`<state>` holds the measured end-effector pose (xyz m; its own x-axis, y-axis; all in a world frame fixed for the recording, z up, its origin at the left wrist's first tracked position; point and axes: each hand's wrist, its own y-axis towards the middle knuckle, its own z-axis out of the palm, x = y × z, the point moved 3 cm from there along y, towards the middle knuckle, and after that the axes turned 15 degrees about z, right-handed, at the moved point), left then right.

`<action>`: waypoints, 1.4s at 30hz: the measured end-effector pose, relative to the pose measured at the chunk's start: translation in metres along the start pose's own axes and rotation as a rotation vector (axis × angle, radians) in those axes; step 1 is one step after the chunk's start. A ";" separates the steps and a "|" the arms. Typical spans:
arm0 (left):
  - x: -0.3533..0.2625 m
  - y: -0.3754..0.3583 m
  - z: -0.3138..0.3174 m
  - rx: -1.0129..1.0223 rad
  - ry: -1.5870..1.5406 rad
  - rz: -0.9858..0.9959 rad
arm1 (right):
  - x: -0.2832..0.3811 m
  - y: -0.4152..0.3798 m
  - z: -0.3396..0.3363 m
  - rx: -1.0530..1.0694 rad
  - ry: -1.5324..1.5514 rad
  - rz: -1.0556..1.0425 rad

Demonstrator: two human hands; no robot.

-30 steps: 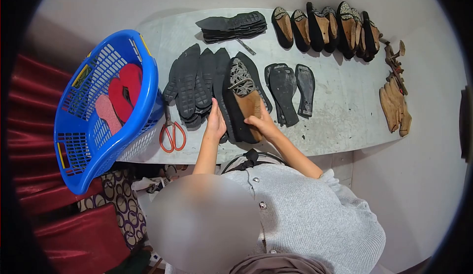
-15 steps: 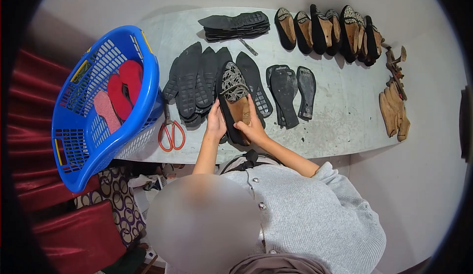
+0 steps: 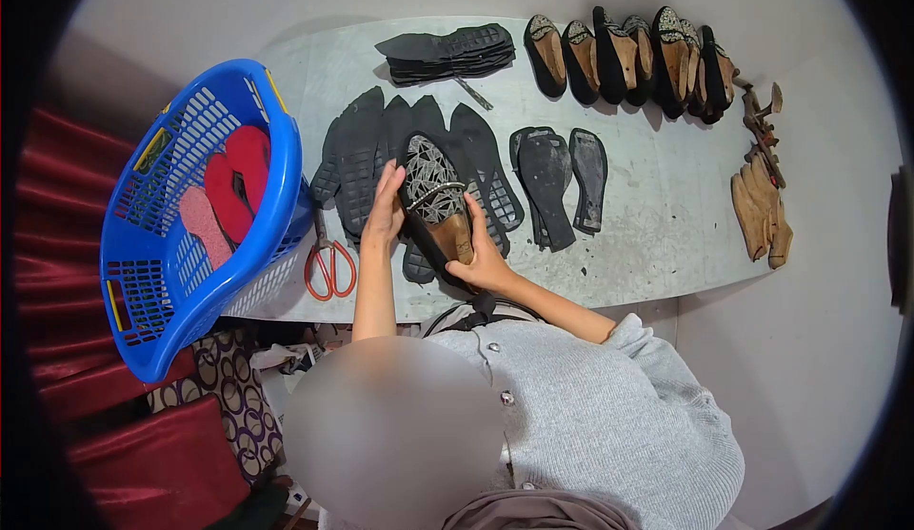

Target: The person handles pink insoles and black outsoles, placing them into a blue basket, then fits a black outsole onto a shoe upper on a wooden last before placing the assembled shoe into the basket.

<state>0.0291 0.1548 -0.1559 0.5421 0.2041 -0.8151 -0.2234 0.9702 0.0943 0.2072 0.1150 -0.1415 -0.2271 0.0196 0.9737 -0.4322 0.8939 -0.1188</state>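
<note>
A black shoe (image 3: 435,182) with a silver-grey patterned upper and a wooden last inside is held over the table, toe pointing away from me. My right hand (image 3: 484,259) is closed around its heel end on the right, thumb over the opening. Against the shoe's left side rests my left hand (image 3: 383,211), its fingers fairly straight along the edge and partly hidden. Beneath and behind the shoe lie several black soles (image 3: 357,163) with a block-patterned tread. Red-handled scissors (image 3: 330,271) lie left of my left hand.
A blue basket (image 3: 283,173) with red and pink insoles (image 3: 249,168) stands at the left. A stack of black soles (image 3: 447,54) lies at the back. Several shoes on lasts (image 3: 546,54) line the back right. More black sole pieces (image 3: 547,182) and wooden lasts (image 3: 757,211) lie rightward.
The shoe has tilted, its toe swinging slightly left and nearer to me. My left hand has moved up along its left side, fingers straighter. My right hand keeps its hold.
</note>
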 end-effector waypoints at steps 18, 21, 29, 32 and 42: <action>-0.026 0.000 0.024 -0.075 -0.034 0.038 | -0.004 0.001 0.010 0.033 -0.109 -0.011; -0.024 -0.001 0.024 -0.066 0.025 0.066 | 0.001 0.000 0.013 0.048 -0.077 -0.025; -0.021 -0.001 0.013 -0.070 -0.026 0.061 | 0.002 0.003 0.011 0.156 -0.147 -0.050; -0.024 -0.004 0.012 -0.075 -0.020 0.095 | 0.002 0.003 0.007 0.233 0.072 0.084; -0.034 -0.013 0.008 -0.132 -0.111 0.186 | 0.016 0.008 0.004 0.310 -0.232 0.267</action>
<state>0.0199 0.1361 -0.1252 0.5657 0.3973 -0.7226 -0.4270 0.8908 0.1554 0.1971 0.1206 -0.1276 -0.5396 0.0988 0.8361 -0.5640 0.6948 -0.4462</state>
